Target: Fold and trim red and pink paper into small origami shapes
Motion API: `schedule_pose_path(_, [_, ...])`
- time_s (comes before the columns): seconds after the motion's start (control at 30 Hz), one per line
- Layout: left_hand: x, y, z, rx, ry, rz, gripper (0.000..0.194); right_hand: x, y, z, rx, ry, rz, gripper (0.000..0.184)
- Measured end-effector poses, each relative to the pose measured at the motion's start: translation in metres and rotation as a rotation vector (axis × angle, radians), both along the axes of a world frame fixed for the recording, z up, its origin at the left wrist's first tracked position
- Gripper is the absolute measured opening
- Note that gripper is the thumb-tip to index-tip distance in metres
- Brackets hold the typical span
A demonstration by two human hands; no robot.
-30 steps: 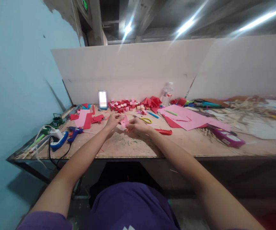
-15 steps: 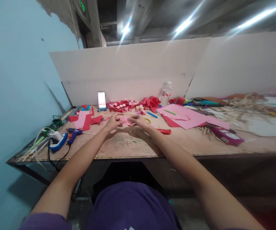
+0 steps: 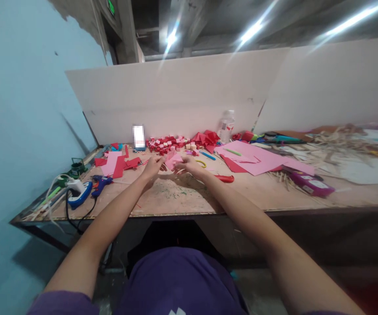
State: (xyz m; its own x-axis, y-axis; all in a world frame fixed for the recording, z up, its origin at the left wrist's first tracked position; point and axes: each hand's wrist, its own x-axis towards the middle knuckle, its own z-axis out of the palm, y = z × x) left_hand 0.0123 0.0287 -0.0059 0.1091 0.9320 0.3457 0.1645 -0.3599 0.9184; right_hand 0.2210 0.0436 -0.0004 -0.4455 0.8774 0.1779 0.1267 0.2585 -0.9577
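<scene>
A small folded piece of pink paper (image 3: 173, 160) is held up between my two hands, a little above the table. My left hand (image 3: 155, 167) pinches its left edge. On the other side my right hand (image 3: 189, 166) has its fingers closed on the right edge. Beyond the paper lies a heap of small red and pink folded paper cubes (image 3: 171, 143). Yellow-handled scissors (image 3: 201, 163) lie just behind my right hand, which partly hides them.
A lit phone (image 3: 139, 138) stands against the white board. On the left are a blue glue gun (image 3: 101, 183) and a power strip (image 3: 80, 196). To the right lie pink sheets (image 3: 257, 162), a red-handled tool (image 3: 225, 178), a purple box (image 3: 311, 183) and a plastic bottle (image 3: 226, 126).
The pink paper has been turned and refolded between my fingers; it looked flat half a second ago and now stands up more. Both hands stay in nearly the same spot.
</scene>
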Motion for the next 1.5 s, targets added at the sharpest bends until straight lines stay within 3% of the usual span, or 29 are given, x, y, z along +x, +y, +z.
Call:
schedule_pose_path(0.4, [-0.001,0.007,-0.002,0.082,0.036,0.062,0.058,0.003,0.004,0.000,0.009,-0.026,-0.023,0.024])
schedule_pose_path(0.63, [-0.007,-0.009,0.009,0.239,0.245,0.075,0.041,0.004,-0.007,0.005,-0.029,-0.134,0.100,0.024])
schedule_pose_path(0.77, [-0.007,-0.015,0.012,0.275,0.345,0.057,0.036,0.005,-0.009,0.006,-0.056,-0.067,0.131,0.029])
schedule_pose_path(0.97, [-0.006,-0.014,0.011,0.269,0.370,0.045,0.039,0.003,-0.005,0.002,-0.109,-0.009,0.074,0.031])
schedule_pose_path(1.3, [-0.002,-0.015,0.004,0.188,0.354,-0.092,0.033,0.004,0.006,-0.001,-0.006,0.055,-0.131,0.035])
schedule_pose_path(1.5, [0.001,-0.017,0.007,0.165,0.271,-0.092,0.031,0.004,0.006,-0.002,0.009,0.004,-0.123,0.035])
